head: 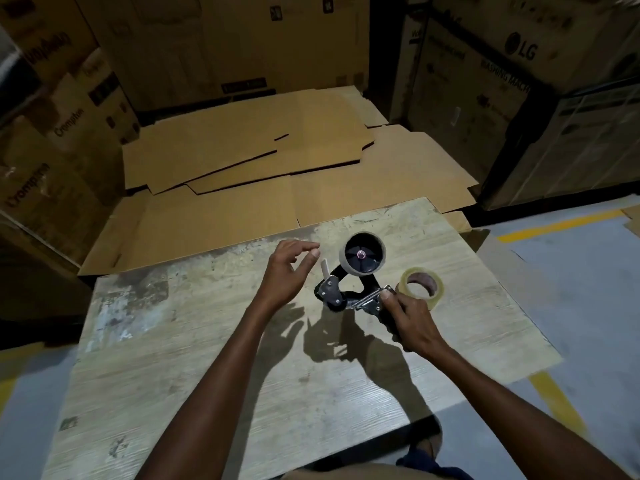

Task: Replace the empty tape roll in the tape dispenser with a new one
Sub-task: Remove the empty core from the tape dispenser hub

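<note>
Right hand [410, 323] grips tape dispenser [349, 289]; left hand [287, 271] loose beside it.

Dim warehouse light from above, hard shadows on the table [173, 341], edges bowed and blurred.

A warehouse: stacked appliance cartons [491, 74], flattened cardboard sheets [263, 161], yellow floor lines [561, 221].

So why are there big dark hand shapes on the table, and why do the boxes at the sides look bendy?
In the head view, a bright light from above and ahead throws hard shadows of the left hand, right hand and tape dispenser onto the table, toward the person; the wide-angle lens curves the cardboard boxes near the edges; the far corners are dim.
</note>
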The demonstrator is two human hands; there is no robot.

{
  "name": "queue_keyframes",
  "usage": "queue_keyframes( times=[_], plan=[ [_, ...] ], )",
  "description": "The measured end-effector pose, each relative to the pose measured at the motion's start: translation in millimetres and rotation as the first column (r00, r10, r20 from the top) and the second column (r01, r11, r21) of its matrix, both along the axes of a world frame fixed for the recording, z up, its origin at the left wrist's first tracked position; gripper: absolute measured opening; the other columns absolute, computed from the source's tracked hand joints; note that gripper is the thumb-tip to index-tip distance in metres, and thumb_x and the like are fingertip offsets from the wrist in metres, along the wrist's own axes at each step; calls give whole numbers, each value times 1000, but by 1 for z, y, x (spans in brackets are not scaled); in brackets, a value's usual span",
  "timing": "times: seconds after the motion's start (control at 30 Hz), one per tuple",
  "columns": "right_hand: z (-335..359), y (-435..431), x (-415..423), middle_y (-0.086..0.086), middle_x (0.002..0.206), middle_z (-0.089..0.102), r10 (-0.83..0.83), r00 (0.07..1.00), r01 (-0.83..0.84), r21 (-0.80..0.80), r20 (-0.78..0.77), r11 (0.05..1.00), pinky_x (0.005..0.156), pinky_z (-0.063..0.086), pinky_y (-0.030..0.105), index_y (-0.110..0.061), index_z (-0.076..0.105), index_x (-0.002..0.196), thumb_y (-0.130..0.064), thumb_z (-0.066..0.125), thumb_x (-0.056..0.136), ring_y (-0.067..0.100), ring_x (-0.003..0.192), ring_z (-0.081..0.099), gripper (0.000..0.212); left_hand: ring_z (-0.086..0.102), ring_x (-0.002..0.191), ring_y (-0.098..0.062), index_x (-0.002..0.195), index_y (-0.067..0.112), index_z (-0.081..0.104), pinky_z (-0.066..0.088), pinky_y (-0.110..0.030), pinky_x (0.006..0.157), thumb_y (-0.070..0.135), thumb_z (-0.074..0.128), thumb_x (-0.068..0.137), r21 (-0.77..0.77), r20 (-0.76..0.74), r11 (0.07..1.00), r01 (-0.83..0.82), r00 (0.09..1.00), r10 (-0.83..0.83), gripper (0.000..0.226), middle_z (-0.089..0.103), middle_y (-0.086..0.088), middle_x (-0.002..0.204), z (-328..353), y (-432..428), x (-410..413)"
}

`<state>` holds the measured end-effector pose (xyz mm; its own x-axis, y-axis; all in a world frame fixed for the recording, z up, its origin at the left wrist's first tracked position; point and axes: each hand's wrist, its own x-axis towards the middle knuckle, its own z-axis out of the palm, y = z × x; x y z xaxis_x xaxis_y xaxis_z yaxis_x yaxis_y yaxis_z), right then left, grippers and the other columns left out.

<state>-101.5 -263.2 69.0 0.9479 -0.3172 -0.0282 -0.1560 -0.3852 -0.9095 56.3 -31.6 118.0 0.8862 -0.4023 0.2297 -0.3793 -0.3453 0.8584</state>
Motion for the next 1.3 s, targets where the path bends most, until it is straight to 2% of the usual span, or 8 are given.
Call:
queue_keyframes(
  times=[0.13,0.3,0.4,0.7,0.83,1.07,1.17,1.3],
  plan=[
    [13,-4,-1,15,69,58,136,988,-93,415,-75,905,50,42,32,-12,65,77,-56,45,98,26,58,50,53,58,128,-6,126,27,73,45,-31,102,29,58,106,-76,-178,985,154,970,-166,25,70,14,130,22,-3,7],
    [10,-6,-1,16,69,58,153,983,-86,487,-99,869,46,45,27,-13,64,76,-56,46,94,23,55,53,50,47,141,1,142,17,62,36,-30,115,24,49,110,-108,-322,930,352,873,-368,35,61,14,145,42,-13,5],
    [3,-8,-2,14,65,56,142,984,-67,512,-108,857,46,44,30,-3,57,81,-69,52,81,26,54,52,67,43,144,-3,145,25,59,28,-43,122,43,41,108,-83,-388,924,372,842,-374,45,60,20,144,49,-17,-1],
    [-5,-7,-6,22,68,48,38,999,-33,543,2,839,45,40,29,26,47,88,-83,64,72,26,54,45,111,49,142,-7,144,12,59,26,-27,119,56,26,103,-190,-243,922,338,894,-377,69,68,4,138,49,-14,-25],
    [-5,-8,-4,20,68,48,28,999,-32,524,15,851,44,40,28,23,46,87,-90,64,66,31,60,42,116,40,149,-10,142,10,61,21,-40,125,50,16,107,-168,-175,907,387,894,-413,70,68,2,138,44,-10,-27],
    [5,-7,-7,19,57,59,226,973,-230,367,53,901,41,37,23,7,58,71,-71,63,86,19,42,51,80,26,152,1,140,19,65,3,-43,124,53,7,105,-109,-306,901,419,849,-431,76,45,5,160,48,-14,-15],
    [6,-1,-6,23,60,64,307,951,-307,253,44,917,44,40,20,-6,60,67,-50,54,96,10,42,56,53,31,151,-2,135,13,68,2,-48,126,53,4,106,-155,-389,871,466,782,-488,81,55,-2,153,51,-17,-9],
    [-2,1,-4,9,55,60,295,955,-295,147,22,944,48,39,25,-17,59,65,-56,52,98,12,46,53,51,36,150,-6,138,18,65,7,-44,124,55,4,106,-217,-418,889,403,785,-458,77,65,0,142,41,-16,0]
  ],
)
